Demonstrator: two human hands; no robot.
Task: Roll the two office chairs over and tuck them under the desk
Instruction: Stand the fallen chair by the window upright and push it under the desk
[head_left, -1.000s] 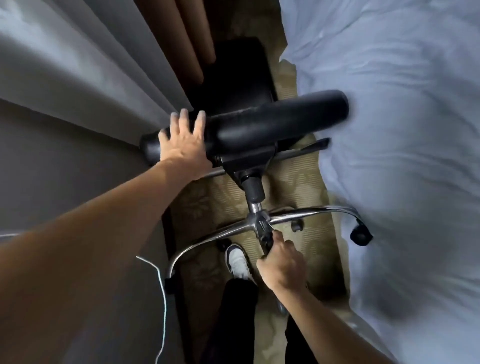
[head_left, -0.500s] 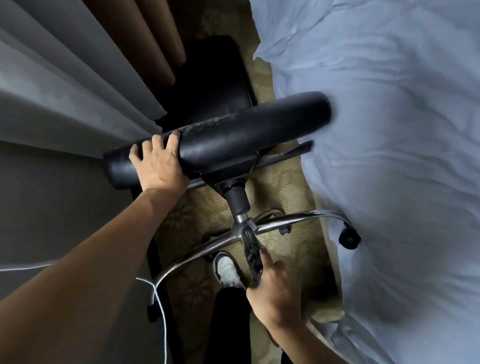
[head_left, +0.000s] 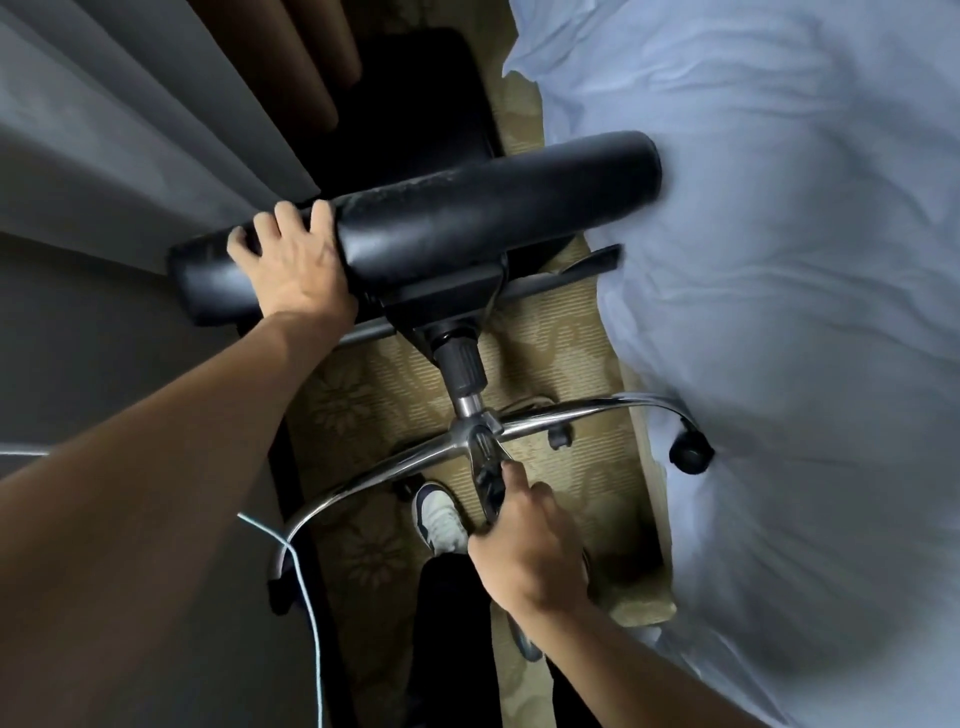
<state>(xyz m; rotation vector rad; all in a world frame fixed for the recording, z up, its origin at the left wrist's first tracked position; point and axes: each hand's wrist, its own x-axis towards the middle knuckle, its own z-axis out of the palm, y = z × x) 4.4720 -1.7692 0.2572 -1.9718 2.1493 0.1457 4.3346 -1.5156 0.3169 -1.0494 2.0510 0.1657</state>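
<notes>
A black office chair (head_left: 483, 218) is tipped on its side in the narrow gap between bed and wall, seat edge toward me and chrome star base (head_left: 545, 415) exposed. My left hand (head_left: 296, 265) grips the seat's left end, fingers curled over the padding. My right hand (head_left: 530, 551) is closed around one chrome leg of the base. One black caster (head_left: 690, 451) presses against the bedding. A second black chair (head_left: 410, 104) stands farther back. No desk is in sight.
A white duvet-covered bed (head_left: 779, 312) fills the right side. Grey curtains (head_left: 119, 130) and a wall (head_left: 93, 322) close off the left. A thin white cable (head_left: 306, 597) hangs at lower left. My shoe (head_left: 439, 514) stands on patterned carpet (head_left: 374, 395) under the base.
The tipped chair has shifted left and toward me with both hands still on it. My left hand curled further over the seat's end.
</notes>
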